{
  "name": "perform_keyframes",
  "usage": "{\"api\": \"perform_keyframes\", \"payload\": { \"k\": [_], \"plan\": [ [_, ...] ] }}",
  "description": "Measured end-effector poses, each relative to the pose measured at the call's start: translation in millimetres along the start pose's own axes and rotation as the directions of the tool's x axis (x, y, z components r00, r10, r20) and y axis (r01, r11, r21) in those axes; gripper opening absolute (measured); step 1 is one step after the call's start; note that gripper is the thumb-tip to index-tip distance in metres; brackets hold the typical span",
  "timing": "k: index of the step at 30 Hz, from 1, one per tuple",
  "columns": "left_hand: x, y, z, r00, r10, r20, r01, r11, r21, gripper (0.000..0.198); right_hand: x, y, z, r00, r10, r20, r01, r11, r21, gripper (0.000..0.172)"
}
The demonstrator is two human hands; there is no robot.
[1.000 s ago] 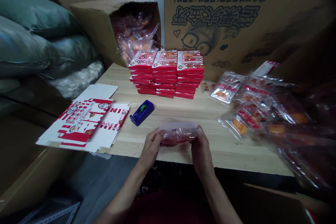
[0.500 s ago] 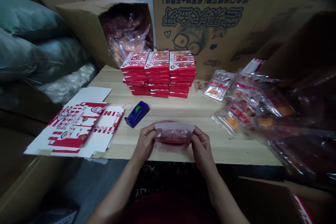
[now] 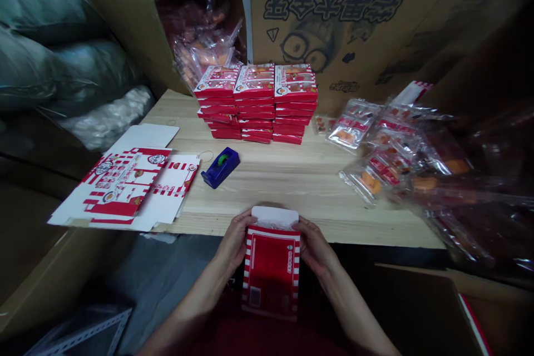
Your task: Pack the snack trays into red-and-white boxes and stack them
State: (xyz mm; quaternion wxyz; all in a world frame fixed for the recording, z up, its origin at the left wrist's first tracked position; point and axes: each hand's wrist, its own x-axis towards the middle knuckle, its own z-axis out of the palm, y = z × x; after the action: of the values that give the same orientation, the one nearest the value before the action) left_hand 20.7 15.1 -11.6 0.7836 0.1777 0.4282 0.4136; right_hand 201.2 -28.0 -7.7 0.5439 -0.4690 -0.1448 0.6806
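A red and white striped carton [image 3: 272, 267] is held between both hands at the front edge of the table, its broad red face toward me. Its white top flap stands up, and some clear plastic shows in the mouth below the flap. My left hand [image 3: 237, 236] grips the upper left side, fingers partly hidden behind. On the upper right side, my right hand [image 3: 317, 245] holds the carton with the thumb near the flap. Beyond the hands, a blue tape dispenser [image 3: 221, 168] with a green roll lies on the wooden table [image 3: 267, 178].
Several red cartons stand in three stacks [image 3: 255, 103] at the back. Flat printed carton sheets [image 3: 120, 183] lie left, clear-wrapped packs [image 3: 375, 150] right. An open cardboard box [image 3: 120, 28] holds more plastic packs. A large cardboard box [image 3: 334, 28] stands behind. Green sacks [image 3: 45, 28] are piled left.
The carton has tipped so its broad red face now shows, where its open end faced me before. Both hands have come slightly lower and nearer. The camera view has shifted a little.
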Motion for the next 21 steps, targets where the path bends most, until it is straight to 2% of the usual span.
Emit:
{"api": "perform_keyframes", "payload": {
  "k": [5,8,13,16,19,21],
  "plan": [
    [-1.3,-14.1,-24.4,1.000,-0.010,-0.001,0.010,0.999,0.038,0.030,-2.3,12.3,-13.0,0.999,0.009,-0.049,-0.011,0.999,-0.033,0.018],
    [-3.0,-16.0,-32.0,0.996,0.050,0.071,-0.056,0.995,0.085,0.022,-1.7,16.2,-19.1,0.999,0.023,-0.034,-0.025,0.999,-0.041,0.019],
    [-3.7,-14.0,-41.2,0.961,0.121,0.247,-0.155,0.980,0.124,0.023,2.5,21.9,-27.2,0.998,0.022,0.052,-0.020,0.998,-0.053,0.013],
    [-5.0,-11.4,-46.3,0.934,0.130,0.331,-0.213,0.951,0.226,0.028,3.1,21.9,-33.0,0.996,0.016,0.088,-0.010,0.997,-0.071,0.013],
    [-6.3,-8.4,-50.1,0.941,0.120,0.315,-0.238,0.898,0.371,0.027,0.8,18.7,-40.3,0.981,0.008,0.196,0.012,0.995,-0.099,0.023],
    [-6.4,-5.6,-51.1,0.947,0.123,0.297,-0.245,0.874,0.420,0.028,-1.2,15.4,-43.5,0.972,-0.025,0.234,0.072,0.978,-0.194,0.026]
  ]
}}
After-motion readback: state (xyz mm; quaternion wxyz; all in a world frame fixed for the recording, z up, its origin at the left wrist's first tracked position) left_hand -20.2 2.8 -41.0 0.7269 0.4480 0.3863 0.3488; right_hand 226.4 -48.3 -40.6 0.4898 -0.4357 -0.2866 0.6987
